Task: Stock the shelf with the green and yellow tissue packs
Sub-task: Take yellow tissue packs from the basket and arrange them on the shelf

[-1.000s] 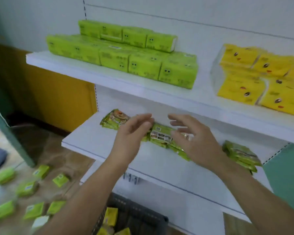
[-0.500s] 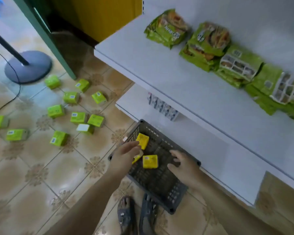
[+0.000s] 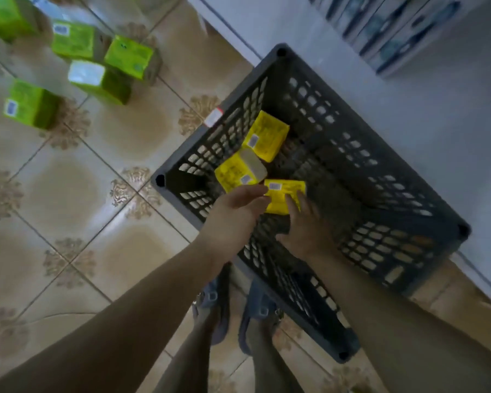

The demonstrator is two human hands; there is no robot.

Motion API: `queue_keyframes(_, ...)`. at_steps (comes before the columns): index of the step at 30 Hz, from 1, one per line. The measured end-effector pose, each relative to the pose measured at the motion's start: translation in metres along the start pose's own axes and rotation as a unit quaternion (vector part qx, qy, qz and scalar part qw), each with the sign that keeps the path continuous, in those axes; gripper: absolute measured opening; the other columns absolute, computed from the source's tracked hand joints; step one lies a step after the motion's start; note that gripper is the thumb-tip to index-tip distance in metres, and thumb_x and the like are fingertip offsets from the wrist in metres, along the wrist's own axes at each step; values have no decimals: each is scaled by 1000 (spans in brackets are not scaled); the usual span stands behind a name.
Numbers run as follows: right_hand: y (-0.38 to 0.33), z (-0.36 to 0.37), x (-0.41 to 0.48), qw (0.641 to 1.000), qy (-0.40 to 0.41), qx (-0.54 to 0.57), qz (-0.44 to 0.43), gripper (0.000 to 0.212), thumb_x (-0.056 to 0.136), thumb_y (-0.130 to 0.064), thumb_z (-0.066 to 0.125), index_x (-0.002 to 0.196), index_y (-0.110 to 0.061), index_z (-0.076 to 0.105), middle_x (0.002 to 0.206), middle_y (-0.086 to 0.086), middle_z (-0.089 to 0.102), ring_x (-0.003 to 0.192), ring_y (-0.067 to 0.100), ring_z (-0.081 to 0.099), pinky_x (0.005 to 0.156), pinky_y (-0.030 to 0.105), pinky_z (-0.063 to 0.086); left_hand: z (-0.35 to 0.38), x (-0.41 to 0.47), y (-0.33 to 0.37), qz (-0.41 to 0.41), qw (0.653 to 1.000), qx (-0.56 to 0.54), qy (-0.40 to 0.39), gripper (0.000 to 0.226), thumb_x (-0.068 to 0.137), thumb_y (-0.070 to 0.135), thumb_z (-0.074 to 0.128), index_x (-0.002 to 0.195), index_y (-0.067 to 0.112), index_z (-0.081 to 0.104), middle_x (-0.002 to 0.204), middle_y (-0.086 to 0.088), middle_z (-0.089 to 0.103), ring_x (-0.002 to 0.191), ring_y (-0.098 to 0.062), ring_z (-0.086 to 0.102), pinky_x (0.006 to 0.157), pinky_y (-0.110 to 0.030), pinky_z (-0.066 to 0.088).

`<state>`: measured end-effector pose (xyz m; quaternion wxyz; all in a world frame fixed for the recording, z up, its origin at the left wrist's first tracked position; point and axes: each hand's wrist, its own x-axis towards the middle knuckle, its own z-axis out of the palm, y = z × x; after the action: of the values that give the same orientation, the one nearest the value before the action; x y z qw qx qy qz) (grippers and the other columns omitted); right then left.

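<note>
A dark plastic crate (image 3: 386, 177) stands on the tiled floor and holds three yellow tissue packs. The nearest yellow pack (image 3: 281, 194) lies between both hands: my left hand (image 3: 236, 214) touches its left edge with its fingertips, and my right hand (image 3: 306, 228) has its fingers laid over the pack's lower right side. A second yellow pack (image 3: 236, 171) sits just left of it, and a third yellow pack (image 3: 267, 134) lies further in. Several green tissue packs (image 3: 128, 56) are scattered on the floor at the upper left.
The white bottom shelf (image 3: 408, 89) runs along the right, with boxed goods (image 3: 394, 26) at its back. The crate's far corner overlaps the shelf edge. My feet in blue sandals (image 3: 238, 307) stand right against the crate's near side.
My view swung from the shelves down to the crate. Both hands dropped from the middle shelf into the crate and closed in on the nearest yellow pack.
</note>
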<state>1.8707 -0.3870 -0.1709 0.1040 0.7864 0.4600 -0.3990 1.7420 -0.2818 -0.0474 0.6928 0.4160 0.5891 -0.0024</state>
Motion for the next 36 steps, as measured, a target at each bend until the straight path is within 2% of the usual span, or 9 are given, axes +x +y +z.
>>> queue_keyframes(4, 14, 37, 74, 986, 55, -152, -38, 110, 75, -48, 71, 153, -21, -2, 160, 13, -3, 146, 36, 4, 114, 53, 13, 3, 50, -30, 22, 999, 25, -3, 25, 93, 23, 58, 117, 23, 65, 115, 4, 65, 106, -8, 59, 95, -29, 45)
queue_keyframes(7, 23, 60, 108, 967, 129, -208, -71, 94, 73, -34, 73, 150, -17, 23, 156, 19, 20, 141, 42, 22, 110, 62, 19, 6, 72, -38, 40, 999, 25, -11, 26, 94, 20, 56, 119, 21, 63, 106, 6, 65, 91, -4, 58, 79, -21, 42)
queue_keyframes(10, 29, 70, 123, 959, 134, -236, -77, 80, 83, -31, 60, 151, -17, 19, 155, 17, 23, 141, 41, 22, 111, 63, 15, 12, 84, -42, 49, 998, 26, -11, 27, 94, 18, 55, 120, 20, 63, 108, 5, 66, 95, -5, 58, 82, -20, 43)
queue_keyframes(12, 32, 71, 123, 961, 143, -227, -74, 84, 80, -35, 66, 149, -18, 21, 147, 16, 36, 136, 39, 31, 110, 62, 19, 14, 83, -44, 47, 998, 30, -11, 27, 94, 17, 55, 120, 20, 63, 113, 3, 65, 99, -7, 59, 82, -19, 43)
queue_keyframes(16, 32, 50, 97, 982, 122, -140, -30, 97, 70, -48, 71, 149, -20, 20, 139, 14, 41, 128, 35, 39, 110, 58, 19, 15, 66, -40, 39, 999, 29, -2, 23, 94, 16, 55, 114, 18, 65, 102, 5, 66, 93, -5, 59, 74, -15, 45)
queue_keyframes(19, 27, 14, 52, 988, 144, 6, 51, 95, 66, -45, 76, 144, -23, 26, 138, 13, 43, 126, 35, 40, 106, 51, 30, 17, 36, -26, 27, 999, 24, 5, 23, 94, 15, 55, 115, 18, 64, 110, 2, 66, 104, -11, 59, 92, -24, 46)
queue_keyframes(27, -3, -117, -113, 951, 183, 244, 54, 104, 63, -37, 80, 148, -25, 22, 139, 11, 41, 126, 33, 42, 95, 43, 40, 28, -95, 65, 74, 997, 36, 10, 15, 93, 25, 58, 102, 34, 66, 113, 4, 68, 110, -17, 60, 103, -41, 43)
queue_keyframes(32, -20, -216, -232, 924, 175, 335, 55, 107, 68, -48, 78, 151, -32, 12, 152, 0, 30, 136, 22, 34, 104, 40, 38, 35, -194, 142, 113, 993, -4, -15, 17, 94, 19, 57, 106, 25, 68, 111, 4, 68, 103, -13, 61, 92, -32, 43)
queue_keyframes(36, -22, -293, -334, 886, 230, 396, 74, 110, 60, -58, 77, 149, -41, 14, 151, -8, 33, 132, 20, 41, 103, 45, 42, 40, -278, 201, 156, 986, -36, -52, 20, 93, 19, 56, 109, 20, 68, 111, 1, 70, 105, -14, 63, 93, -30, 48)
